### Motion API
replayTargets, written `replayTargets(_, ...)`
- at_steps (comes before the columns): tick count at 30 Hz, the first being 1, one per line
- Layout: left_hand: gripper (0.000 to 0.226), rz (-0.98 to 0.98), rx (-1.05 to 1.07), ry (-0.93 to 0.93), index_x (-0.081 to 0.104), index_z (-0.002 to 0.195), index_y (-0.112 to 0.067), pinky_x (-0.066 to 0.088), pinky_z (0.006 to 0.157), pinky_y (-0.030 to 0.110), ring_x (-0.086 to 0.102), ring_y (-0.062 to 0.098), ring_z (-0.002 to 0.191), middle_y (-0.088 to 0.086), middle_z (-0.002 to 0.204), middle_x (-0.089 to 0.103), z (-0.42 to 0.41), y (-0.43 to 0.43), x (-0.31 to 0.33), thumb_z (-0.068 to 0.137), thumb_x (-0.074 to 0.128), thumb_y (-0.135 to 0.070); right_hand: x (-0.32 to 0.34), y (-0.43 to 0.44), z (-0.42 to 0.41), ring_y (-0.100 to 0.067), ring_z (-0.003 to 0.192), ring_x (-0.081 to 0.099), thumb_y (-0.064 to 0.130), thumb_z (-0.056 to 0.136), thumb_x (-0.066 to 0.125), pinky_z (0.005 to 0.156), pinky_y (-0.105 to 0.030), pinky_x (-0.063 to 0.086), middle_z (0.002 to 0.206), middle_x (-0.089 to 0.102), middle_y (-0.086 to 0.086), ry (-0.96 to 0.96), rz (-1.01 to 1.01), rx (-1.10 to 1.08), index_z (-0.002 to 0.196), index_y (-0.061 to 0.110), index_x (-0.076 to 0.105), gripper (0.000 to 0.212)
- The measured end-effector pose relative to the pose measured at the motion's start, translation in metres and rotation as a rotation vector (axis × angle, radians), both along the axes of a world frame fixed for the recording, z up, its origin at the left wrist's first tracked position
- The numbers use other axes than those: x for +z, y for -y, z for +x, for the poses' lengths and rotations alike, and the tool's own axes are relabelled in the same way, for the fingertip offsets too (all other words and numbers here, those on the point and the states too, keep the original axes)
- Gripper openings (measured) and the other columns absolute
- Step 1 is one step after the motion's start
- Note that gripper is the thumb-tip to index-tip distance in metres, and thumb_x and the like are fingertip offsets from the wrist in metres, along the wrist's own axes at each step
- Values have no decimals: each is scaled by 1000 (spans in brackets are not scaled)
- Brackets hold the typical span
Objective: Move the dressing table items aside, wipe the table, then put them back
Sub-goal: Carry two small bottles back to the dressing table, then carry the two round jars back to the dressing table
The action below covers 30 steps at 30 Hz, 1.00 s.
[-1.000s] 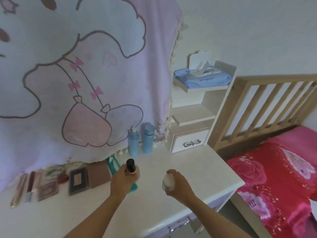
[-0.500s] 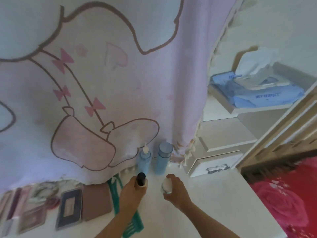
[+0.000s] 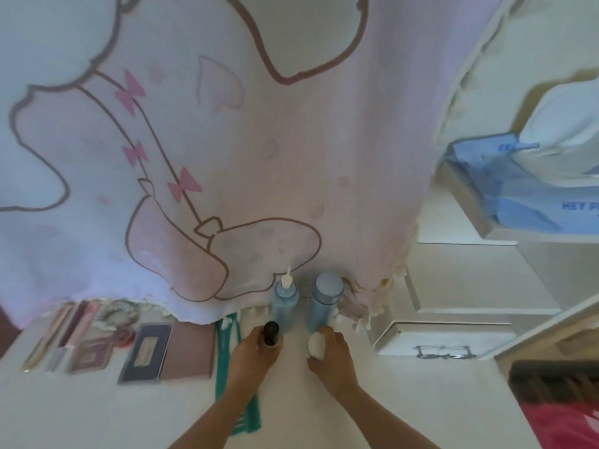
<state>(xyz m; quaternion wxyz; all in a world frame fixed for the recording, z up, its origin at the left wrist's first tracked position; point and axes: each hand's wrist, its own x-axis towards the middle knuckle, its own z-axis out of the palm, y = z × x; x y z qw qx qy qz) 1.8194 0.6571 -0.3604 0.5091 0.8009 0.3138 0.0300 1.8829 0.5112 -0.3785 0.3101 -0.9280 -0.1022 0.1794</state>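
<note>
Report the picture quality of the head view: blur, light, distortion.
Head view: soft all over, the palettes and the wipes pack smeared; light flat and dim with a bluish cast, no glare; wide-angle bending toward the edges, so the shelf at right leans steeply.

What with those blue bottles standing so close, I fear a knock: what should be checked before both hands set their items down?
1. The left hand grips the black-capped bottle: ok.
2. The right hand holds the white item: ok.
3. The pump bottle and the blue bottle stand upright: ok.
4. Clearance from those two: cannot tell; both hands are right in front of them.
5. The table between the hands is bare: ok.
6. Spot under the left hand: cannot tell; the comb runs beneath that wrist.
</note>
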Motion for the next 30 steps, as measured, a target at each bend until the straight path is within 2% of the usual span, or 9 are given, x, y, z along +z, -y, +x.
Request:
replayTargets(4,15,32,-4,-30,55,96,-18,45,78,30,60,24,89,6,94,64,-1,3,0,84,63,-22,-7,6,2,-25,116,43,19,79,63,94,-27,38,125,43,-8,6,-14,48,133,17,33,61)
replayTargets(6,38,77,0,-37,55,117,-17,44,86,30,57,22,103,6,113,62,-8,0,-6,80,67,-16,-3,7,-2,-26,115,45,26,74,71,94,-31,40,127,44,-9,108,-95,55,133,17,33,70)
replayTargets(8,61,101,39,-58,43,134,-16,40,95,30,50,22,118,6,130,53,-18,-5,-7,79,68,-12,0,7,-9,-29,92,61,34,47,88,72,-37,52,106,60,-11,338,-176,77,118,17,44,85)
replayTargets(10,63,117,102,-87,38,137,-19,41,92,30,52,22,117,4,132,51,-33,-10,-4,82,66,-15,10,4,-22,-27,70,63,36,26,90,53,-33,51,83,66,-8,463,-204,129,103,18,46,91)
replayTargets(14,58,205,210,-73,42,134,-20,43,90,29,52,19,112,1,126,56,-72,-23,5,82,67,-22,27,-21,-47,-22,77,48,37,24,88,53,-31,50,78,65,-4,613,-144,322,99,19,45,88)
replayTargets(19,57,359,379,-104,40,137,-18,41,99,28,46,19,121,1,133,52,-144,-57,27,85,63,-23,54,-80,-89,-22,66,64,38,24,90,53,-33,52,75,64,-2,666,-132,575,89,22,60,73)
replayTargets(21,55,399,469,-99,40,137,-18,41,99,29,46,19,122,2,131,52,-182,-73,40,86,62,-23,65,-105,-111,-25,68,65,38,26,90,54,-35,52,78,65,-5,699,-125,643,82,20,65,65)
replayTargets(25,49,448,659,-76,42,136,-14,38,99,32,42,22,124,7,130,52,-276,-100,64,89,57,-18,86,-156,-171,-29,73,66,41,28,91,56,-42,54,83,68,-10,717,-96,814,92,21,60,74)
replayTargets(30,49,608,855,-152,41,138,-14,30,105,31,33,22,132,3,140,45,-423,-115,90,91,53,-24,116,-214,-282,-30,88,69,48,30,88,68,-54,53,97,71,-13,797,-88,1038,92,21,73,70)
